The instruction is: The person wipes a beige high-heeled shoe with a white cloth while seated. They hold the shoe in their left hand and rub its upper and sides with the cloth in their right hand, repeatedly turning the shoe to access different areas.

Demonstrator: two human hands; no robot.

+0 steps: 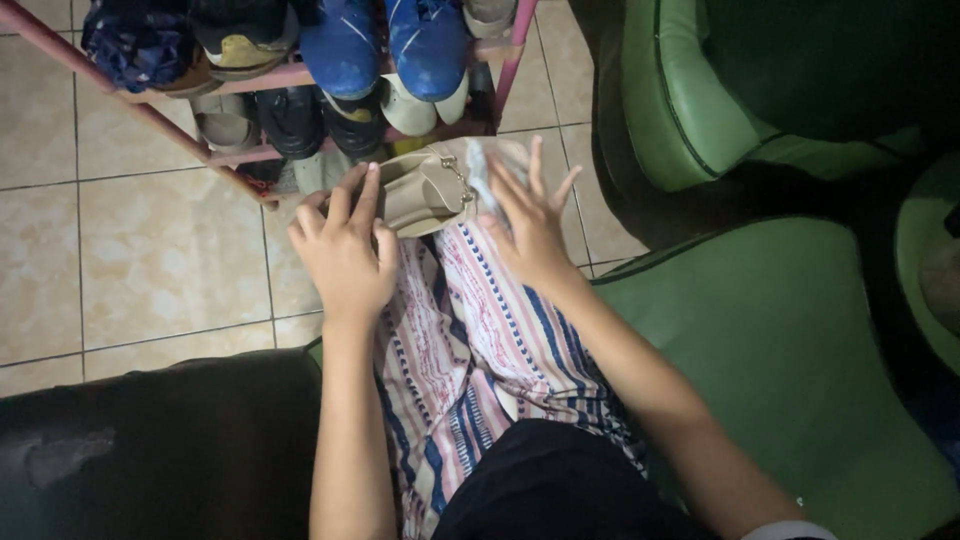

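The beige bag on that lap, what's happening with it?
A person sitting on a green sofa has a small beige handbag resting on their knees, over striped trousers. The left hand presses on the bag's near side, and the right hand, fingers spread, touches its other end. Just beyond stands a pink shoe rack full of shoes, on a tiled floor.

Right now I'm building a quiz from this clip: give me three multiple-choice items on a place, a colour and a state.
1. Where does the beige handbag rest?
A. on the person's knees
B. on the floor tiles
C. on the shoe rack

2. What colour is the shoe rack frame?
A. black
B. pink
C. white

3. How is the right hand?
A. fisted
B. fingers spread
C. out of view

A: the bag lies on the striped trousers, the left hand beside it.
B: pink bars.
B: fingers splayed over the bag.
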